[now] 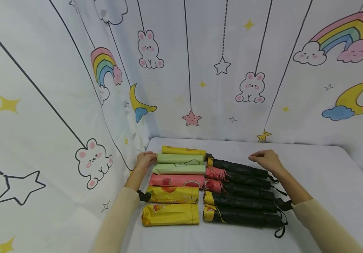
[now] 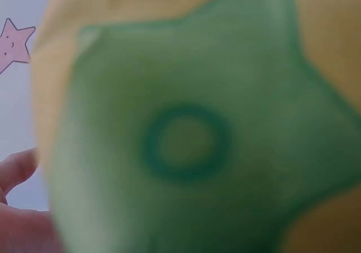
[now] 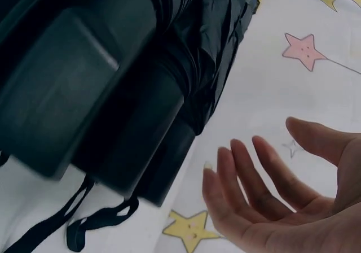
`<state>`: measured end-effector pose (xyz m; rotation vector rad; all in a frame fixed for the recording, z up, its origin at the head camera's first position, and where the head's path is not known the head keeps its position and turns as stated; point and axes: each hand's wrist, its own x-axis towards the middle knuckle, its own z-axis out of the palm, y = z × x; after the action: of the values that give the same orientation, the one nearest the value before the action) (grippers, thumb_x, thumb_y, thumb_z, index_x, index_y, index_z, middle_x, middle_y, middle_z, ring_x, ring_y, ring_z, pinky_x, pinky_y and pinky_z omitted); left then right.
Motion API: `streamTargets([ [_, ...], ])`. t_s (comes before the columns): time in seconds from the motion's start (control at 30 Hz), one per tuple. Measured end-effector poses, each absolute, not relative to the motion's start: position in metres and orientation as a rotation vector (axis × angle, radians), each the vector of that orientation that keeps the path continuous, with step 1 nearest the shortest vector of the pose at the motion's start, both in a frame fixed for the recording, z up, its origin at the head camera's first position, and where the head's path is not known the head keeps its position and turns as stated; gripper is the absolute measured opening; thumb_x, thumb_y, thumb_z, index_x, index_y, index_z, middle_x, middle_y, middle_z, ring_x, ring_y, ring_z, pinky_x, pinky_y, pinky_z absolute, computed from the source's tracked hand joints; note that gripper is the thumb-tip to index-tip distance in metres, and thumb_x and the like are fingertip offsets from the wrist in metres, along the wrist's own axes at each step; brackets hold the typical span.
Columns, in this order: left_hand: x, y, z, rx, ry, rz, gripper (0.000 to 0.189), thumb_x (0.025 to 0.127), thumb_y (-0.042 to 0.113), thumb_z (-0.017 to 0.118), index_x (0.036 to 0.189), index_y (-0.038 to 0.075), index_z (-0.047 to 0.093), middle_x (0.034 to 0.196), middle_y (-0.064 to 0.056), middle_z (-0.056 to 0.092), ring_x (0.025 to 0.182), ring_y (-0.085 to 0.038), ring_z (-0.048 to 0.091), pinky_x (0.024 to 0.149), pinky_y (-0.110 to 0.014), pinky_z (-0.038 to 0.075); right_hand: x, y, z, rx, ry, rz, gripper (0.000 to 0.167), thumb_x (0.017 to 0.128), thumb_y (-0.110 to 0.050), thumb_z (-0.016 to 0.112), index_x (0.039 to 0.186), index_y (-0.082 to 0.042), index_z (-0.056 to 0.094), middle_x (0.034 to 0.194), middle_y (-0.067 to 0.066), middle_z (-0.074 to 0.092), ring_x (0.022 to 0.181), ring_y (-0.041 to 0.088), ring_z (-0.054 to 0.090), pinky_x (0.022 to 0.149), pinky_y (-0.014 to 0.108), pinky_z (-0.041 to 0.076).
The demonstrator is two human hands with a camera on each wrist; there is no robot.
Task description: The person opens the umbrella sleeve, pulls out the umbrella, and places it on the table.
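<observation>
My left hand (image 1: pixel 145 160) is at the left end of the upper light green fabric sleeve (image 1: pixel 181 159), fingertips right at its edge. Yellow cloth with a green pattern (image 2: pixel 180 66) fills most of the left wrist view and hides much of that hand. Behind the green sleeves lies a yellow sleeve (image 1: pixel 182 150) with a dark end on its right. My right hand (image 1: pixel 267 161) hovers past the handle end of the farthest black folded umbrella (image 1: pixel 238 167). In the right wrist view its fingers (image 3: pixel 265 185) are loosely bent and hold nothing, beside several black handles (image 3: pixel 130 123).
Nearer in the left column lie a red watermelon-print sleeve (image 1: pixel 176 181) and yellow sleeves (image 1: pixel 172 214). More black umbrellas (image 1: pixel 244 215), with red or yellow ends and wrist loops, form the right column. A white table (image 1: pixel 320 168) meets a printed curtain (image 1: pixel 219 116).
</observation>
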<state>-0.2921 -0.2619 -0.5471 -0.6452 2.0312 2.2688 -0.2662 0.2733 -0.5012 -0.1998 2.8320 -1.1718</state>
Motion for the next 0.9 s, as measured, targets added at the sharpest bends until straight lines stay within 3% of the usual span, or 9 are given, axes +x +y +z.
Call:
streamTargets([
  [0.37,-0.292,-0.262,-0.543,-0.684,2.082,2.276,0.052,0.098,-0.001,0.066,0.144,-0.015,0.045,0.138,-0.027,0.051,0.132,-0.041,0.057,0.112,-0.04,0.048,-0.281,0.252,-0.508,-0.237,2.78,-1.26,0.04,0.104,-0.028,0.066,0.123,0.007,0.071,0.118,0.026,0.072,0.107,0.046,0.068,0.09,0.056,0.057],
  [0.9,-0.304,-0.26,-0.532,-0.602,2.148,2.368,0.044,0.098,0.009,0.071,0.134,-0.007,0.052,0.134,-0.02,0.055,0.133,-0.037,0.056,0.113,-0.036,0.047,-0.3,0.216,-0.517,-0.214,2.754,-1.301,0.039,0.101,-0.03,0.07,0.119,0.005,0.074,0.11,0.021,0.075,0.105,0.042,0.07,0.087,0.052,0.058],
])
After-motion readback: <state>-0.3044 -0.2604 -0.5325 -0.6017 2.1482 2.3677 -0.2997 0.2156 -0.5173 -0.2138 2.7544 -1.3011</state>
